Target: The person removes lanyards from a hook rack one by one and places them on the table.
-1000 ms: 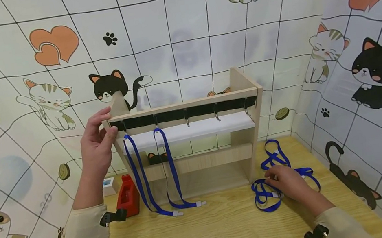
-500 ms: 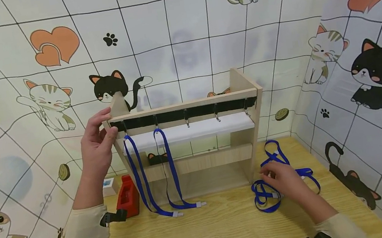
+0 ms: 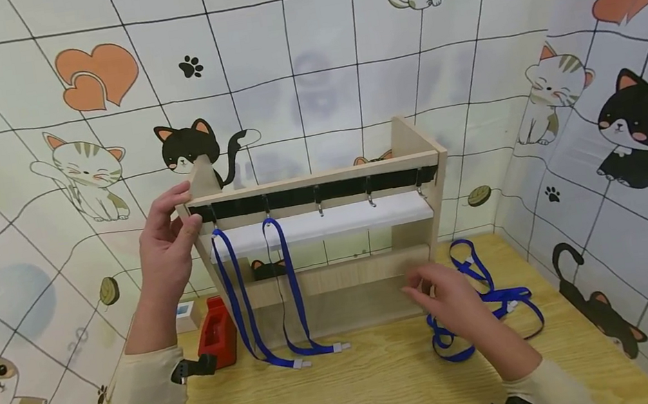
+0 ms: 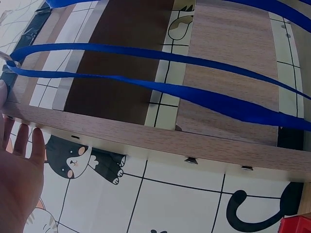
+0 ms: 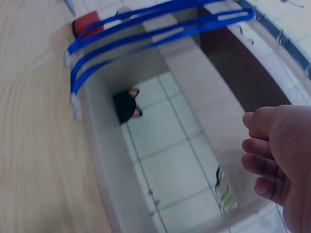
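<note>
Wooden rack [image 3: 320, 178] standing upright on the table, black strip of hooks along the front. Two blue lanyards [image 3: 262, 295] hanging off the leftmost hooks, ends trailing on the wood. More blue lanyards [image 3: 495, 295] tangled at the rack's right foot.

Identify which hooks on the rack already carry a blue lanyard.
The two leftmost hooks: the first and second each carry a blue lanyard; the other three hang bare.
</note>
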The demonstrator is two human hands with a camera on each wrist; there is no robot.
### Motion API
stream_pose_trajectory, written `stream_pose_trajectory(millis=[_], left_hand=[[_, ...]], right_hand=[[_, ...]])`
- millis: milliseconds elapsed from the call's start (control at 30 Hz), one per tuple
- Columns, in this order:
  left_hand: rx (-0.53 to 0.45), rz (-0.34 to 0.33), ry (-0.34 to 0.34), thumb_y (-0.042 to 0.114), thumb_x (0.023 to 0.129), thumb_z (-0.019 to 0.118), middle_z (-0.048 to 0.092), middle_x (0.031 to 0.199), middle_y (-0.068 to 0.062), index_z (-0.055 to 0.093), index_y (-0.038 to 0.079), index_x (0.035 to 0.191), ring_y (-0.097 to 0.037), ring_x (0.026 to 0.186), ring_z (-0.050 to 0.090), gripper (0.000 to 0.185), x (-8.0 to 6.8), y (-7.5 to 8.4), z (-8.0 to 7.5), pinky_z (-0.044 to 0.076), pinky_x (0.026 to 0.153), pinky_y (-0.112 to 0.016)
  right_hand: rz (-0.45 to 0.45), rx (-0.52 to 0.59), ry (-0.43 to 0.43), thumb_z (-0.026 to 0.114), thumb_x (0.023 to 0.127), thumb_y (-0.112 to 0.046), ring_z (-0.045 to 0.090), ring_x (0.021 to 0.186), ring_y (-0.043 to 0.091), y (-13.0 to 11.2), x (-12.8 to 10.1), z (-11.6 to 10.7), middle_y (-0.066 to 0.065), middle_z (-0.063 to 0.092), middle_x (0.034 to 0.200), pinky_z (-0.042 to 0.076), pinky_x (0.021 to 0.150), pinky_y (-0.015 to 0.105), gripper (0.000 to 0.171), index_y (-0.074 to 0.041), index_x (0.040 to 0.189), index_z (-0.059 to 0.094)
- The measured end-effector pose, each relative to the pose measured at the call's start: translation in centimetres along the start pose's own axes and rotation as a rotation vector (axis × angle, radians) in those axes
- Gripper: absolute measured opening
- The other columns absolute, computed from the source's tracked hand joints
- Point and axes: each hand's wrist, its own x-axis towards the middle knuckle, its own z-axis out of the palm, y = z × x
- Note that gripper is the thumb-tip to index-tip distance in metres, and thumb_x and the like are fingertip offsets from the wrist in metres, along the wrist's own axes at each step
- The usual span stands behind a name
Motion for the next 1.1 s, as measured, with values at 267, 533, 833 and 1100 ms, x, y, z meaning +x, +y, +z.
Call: stream_pose_trajectory(millis=[267,533,833,1100], left_hand=[[-0.008,0.003,-0.011,0.002,0.109,0.067,0.054,0.165,-0.01,0.061,0.0,0.146,-0.034,0.144,0.057,0.037,0.1,0.1,0.1,0.052,0.111,-0.026],[0.001,-0.001,-0.008,0.002,0.109,0.067,0.054,0.165,-0.009,0.061,0.0,0.146,-0.026,0.14,0.06,0.037,0.1,0.0,-0.1,0.053,0.109,-0.026],[0.023,-0.005,-0.009,0.004,0.11,0.067,0.053,0.166,-0.008,0.061,0.002,0.147,-0.026,0.141,0.06,0.038,-0.1,-0.2,-0.2,0.053,0.11,-0.026],[0.017,0.011,-0.012,0.003,0.109,0.067,0.054,0.165,-0.01,0.061,0.001,0.146,-0.025,0.141,0.061,0.037,0.1,-0.1,-0.3,0.052,0.112,-0.026]], right_hand=[[0.014,0.128,0.001,0.083,0.101,-0.01,0.063,0.078,0.006,-3.9,3.0,2.4,-0.009,0.068,0.093,0.058,0.065,0.027,0.021,-0.008,0.121,0.079],[-0.045,0.204,-0.063,0.082,0.102,-0.012,0.064,0.079,0.005,-8.0,6.0,5.7,-0.007,0.07,0.096,0.059,0.069,0.028,0.033,-0.007,0.134,0.075],[0.084,0.301,-0.143,0.08,0.105,-0.017,0.063,0.074,0.009,-11.8,8.3,8.8,-0.008,0.07,0.092,0.057,0.062,0.028,0.042,-0.006,0.143,0.069],[0.181,0.413,-0.133,0.079,0.106,-0.02,0.067,0.081,0.009,-14.0,9.3,11.0,-0.005,0.072,0.095,0.059,0.068,0.027,0.045,-0.001,0.145,0.067]])
